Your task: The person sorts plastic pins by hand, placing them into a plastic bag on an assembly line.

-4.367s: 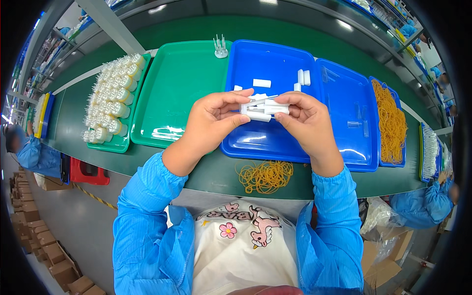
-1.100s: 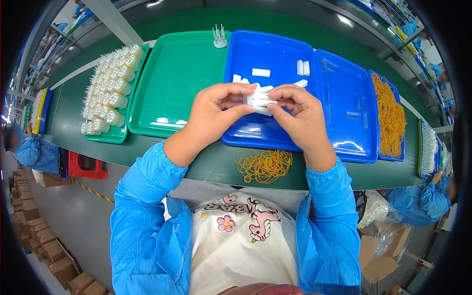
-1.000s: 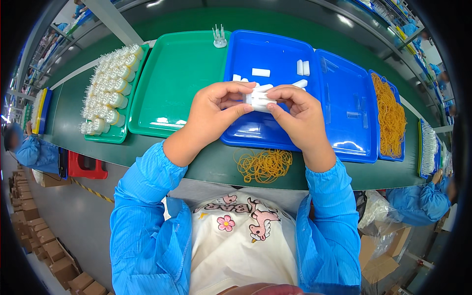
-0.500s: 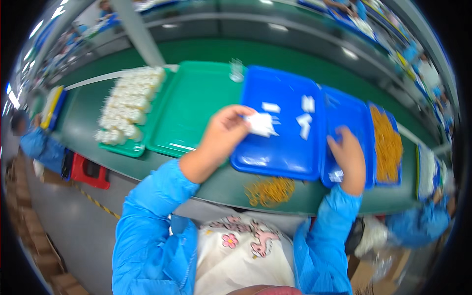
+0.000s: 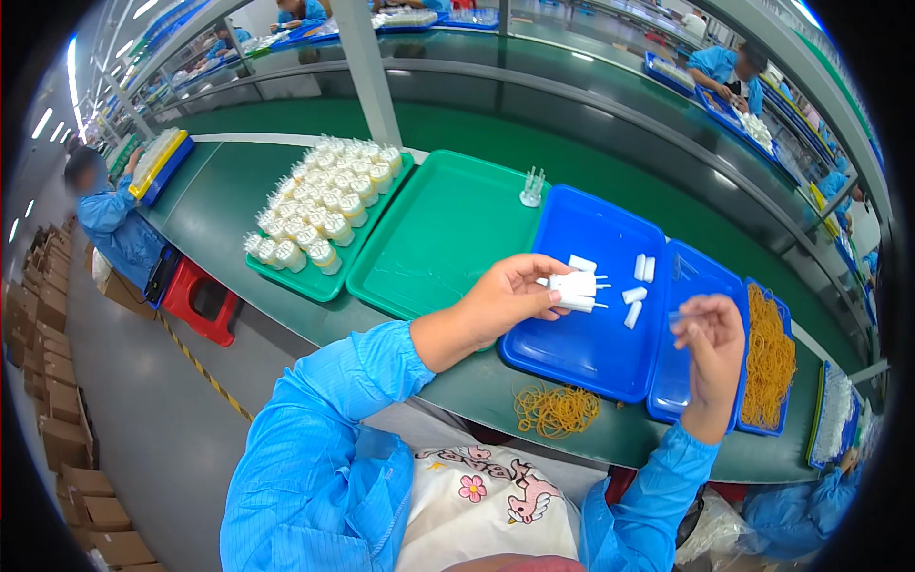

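Observation:
Over the near blue tray [image 5: 577, 357], my left hand [image 5: 515, 297] pinches a bundle of white plastic cylinders [image 5: 574, 290] with thin pins sticking out to the right. My right hand [image 5: 715, 351] is raised above the second blue tray [image 5: 670, 377], its thumb and fingers closed on a small clear plastic piece [image 5: 678, 322] whose exact shape is blurred. Several loose white cylinders [image 5: 633, 295] lie in the near blue tray, beyond and to the right of the bundle.
Leftward are a green tray [image 5: 438, 229] and white capped bundles [image 5: 319, 205] in rows. A clear pronged piece [image 5: 532, 188] stands at the green tray's far corner. Yellow rubber bands lie in a pile [image 5: 556, 412] and a right-hand tray [image 5: 767, 357]. A co-worker [image 5: 119, 214] sits far left.
My right hand has lifted from low in the second blue tray and now pinches a clear piece. My left hand still holds the white bundle. The whole view has shifted.

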